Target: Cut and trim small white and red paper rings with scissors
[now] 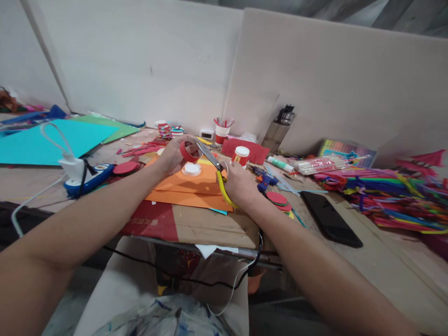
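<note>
My left hand is closed around a red paper ring, held above the orange paper sheets. My right hand grips yellow-handled scissors, whose blades point up-left and reach the ring's right edge. A white round lid lies on the orange paper just below the ring. A small white-capped red jar stands right of the blades.
A black phone lies to the right, beside red and green paper discs. A blue glue gun, glue sticks and a heap of coloured pipe cleaners fill the right side. A power strip and cyan sheet are left.
</note>
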The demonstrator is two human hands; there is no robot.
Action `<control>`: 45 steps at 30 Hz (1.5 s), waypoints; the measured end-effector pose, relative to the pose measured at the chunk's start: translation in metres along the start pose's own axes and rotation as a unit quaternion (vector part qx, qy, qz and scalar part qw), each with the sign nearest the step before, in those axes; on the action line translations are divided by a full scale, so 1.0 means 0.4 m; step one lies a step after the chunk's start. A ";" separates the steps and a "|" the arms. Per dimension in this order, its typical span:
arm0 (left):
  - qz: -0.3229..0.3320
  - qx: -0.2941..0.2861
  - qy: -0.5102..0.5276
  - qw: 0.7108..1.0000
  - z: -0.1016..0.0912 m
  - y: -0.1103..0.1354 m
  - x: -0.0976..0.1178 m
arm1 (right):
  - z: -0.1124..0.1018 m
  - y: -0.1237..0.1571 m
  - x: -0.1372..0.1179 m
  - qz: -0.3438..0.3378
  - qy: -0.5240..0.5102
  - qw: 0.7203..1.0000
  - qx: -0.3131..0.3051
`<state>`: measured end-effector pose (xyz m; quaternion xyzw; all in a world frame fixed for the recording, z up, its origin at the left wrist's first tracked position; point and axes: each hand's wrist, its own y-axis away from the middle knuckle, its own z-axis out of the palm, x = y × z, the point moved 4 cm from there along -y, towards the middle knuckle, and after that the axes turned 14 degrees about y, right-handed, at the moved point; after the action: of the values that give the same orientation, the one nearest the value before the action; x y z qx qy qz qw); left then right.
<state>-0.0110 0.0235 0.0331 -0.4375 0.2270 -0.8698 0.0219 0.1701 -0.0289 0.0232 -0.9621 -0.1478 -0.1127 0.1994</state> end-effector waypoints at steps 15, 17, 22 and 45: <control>0.009 -0.022 -0.009 1.000 -0.011 -0.009 0.003 | -0.011 -0.005 0.001 -0.009 -0.028 1.000 -0.006; 0.009 -0.029 -0.018 0.999 -0.012 -0.010 0.003 | -0.011 -0.005 0.002 -0.013 -0.034 0.999 0.000; 0.018 -0.013 -0.025 0.999 -0.016 -0.015 0.012 | -0.010 -0.006 0.005 -0.023 -0.048 0.998 0.019; 0.000 -0.028 -0.007 1.000 0.005 -0.002 0.011 | -0.010 -0.004 0.001 -0.012 -0.027 0.999 0.011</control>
<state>-0.0119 0.0224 0.0377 -0.4439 0.2507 -0.8602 0.0109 0.1695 -0.0291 0.0276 -0.9607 -0.1664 -0.0874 0.2044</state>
